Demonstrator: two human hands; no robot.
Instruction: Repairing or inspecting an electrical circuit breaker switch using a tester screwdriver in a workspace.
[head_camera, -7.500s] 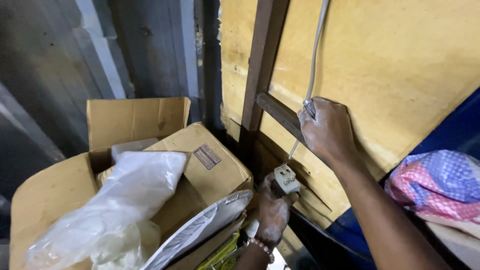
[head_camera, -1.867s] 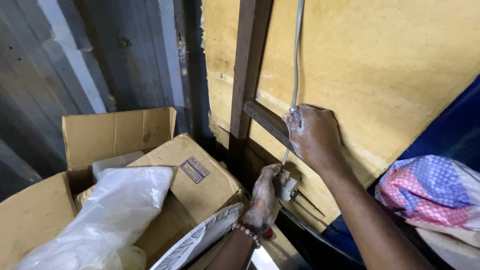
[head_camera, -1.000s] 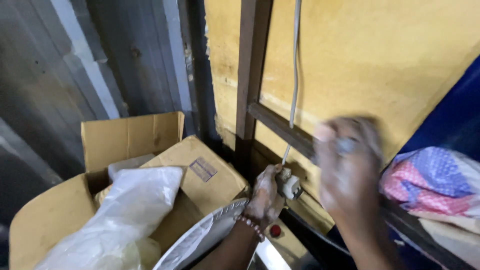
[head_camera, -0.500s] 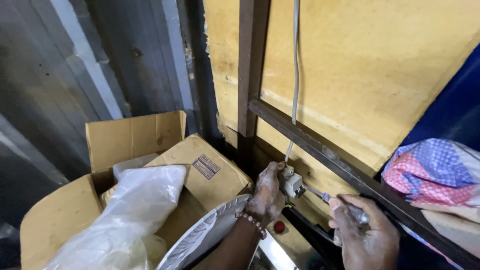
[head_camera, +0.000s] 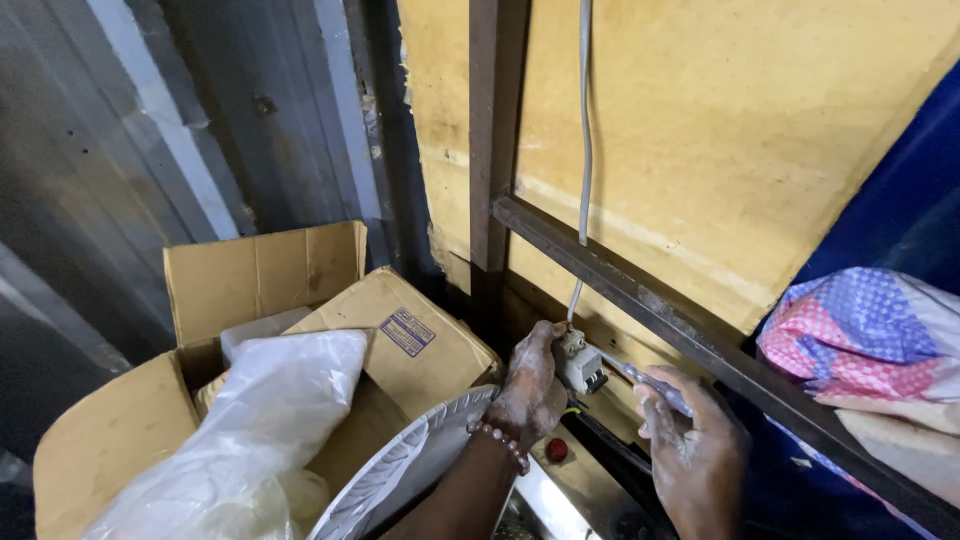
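My left hand (head_camera: 530, 385) grips a small white electrical fitting (head_camera: 578, 362) low against the yellow board wall (head_camera: 720, 150). A thin grey cable (head_camera: 585, 130) runs down the wall into that fitting. My right hand (head_camera: 692, 450) holds a slim screwdriver (head_camera: 640, 378) by its handle, and the metal tip points at the fitting's right side. Both hands sit just below a rusty brown metal rail (head_camera: 640, 300) that slants down to the right.
An open cardboard box (head_camera: 270, 280) with a clear plastic bag (head_camera: 260, 420) stands at lower left. Grey corrugated metal sheet (head_camera: 150, 150) fills the left. A pink and blue woven sack (head_camera: 860, 340) lies at right against blue fabric. A small red object (head_camera: 556, 450) sits below the hands.
My right hand let go of the cable on the rail, dropped down, and now holds a screwdriver against the fitting. My left hand stayed on the fitting.
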